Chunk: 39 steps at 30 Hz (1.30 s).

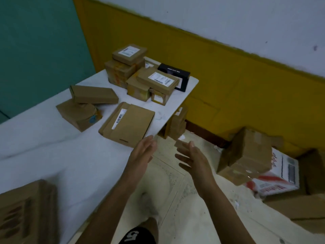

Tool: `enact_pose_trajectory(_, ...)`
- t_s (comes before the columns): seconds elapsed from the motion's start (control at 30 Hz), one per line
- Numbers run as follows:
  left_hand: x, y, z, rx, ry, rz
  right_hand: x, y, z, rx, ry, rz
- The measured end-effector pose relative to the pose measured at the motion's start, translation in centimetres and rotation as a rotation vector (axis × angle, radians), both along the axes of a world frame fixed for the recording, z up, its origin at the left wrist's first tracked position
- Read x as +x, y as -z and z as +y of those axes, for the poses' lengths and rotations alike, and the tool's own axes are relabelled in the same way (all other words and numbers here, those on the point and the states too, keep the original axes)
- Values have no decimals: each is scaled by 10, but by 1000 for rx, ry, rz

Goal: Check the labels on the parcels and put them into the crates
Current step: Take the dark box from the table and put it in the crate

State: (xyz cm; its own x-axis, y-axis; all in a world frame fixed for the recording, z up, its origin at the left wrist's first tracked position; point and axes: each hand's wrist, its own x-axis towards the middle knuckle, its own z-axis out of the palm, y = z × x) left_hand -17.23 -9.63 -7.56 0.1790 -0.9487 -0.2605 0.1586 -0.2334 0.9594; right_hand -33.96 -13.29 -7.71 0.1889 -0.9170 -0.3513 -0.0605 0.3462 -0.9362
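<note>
Flat parcel (130,124) mid-frame, label strip (119,118) facing up, nearest both hands. Left hand (143,152), right hand (193,160) empty, fingers straight. Best: grip opposite edges, keep strip readable.

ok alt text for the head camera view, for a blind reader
An open, empty left hand and right hand extend beside a flat parcel with a barcode label at the edge of a white table. Behind sit stacked labelled parcels and a black box; cardboard boxes lie on the floor at right.
</note>
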Motion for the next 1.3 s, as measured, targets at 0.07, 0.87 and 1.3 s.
enact_pose_trajectory(0.07,5,6,-32,-3,-19,-2,9,5,-36,-6,-28,1)
enact_pose_trajectory(0.87,54,19,-334,109,-408,32,69,9,-414,-135,-160,59)
enact_pose_trajectory(1.3,-16,15,-478,226,-586,70,38,70,-616,-483,-804,744)
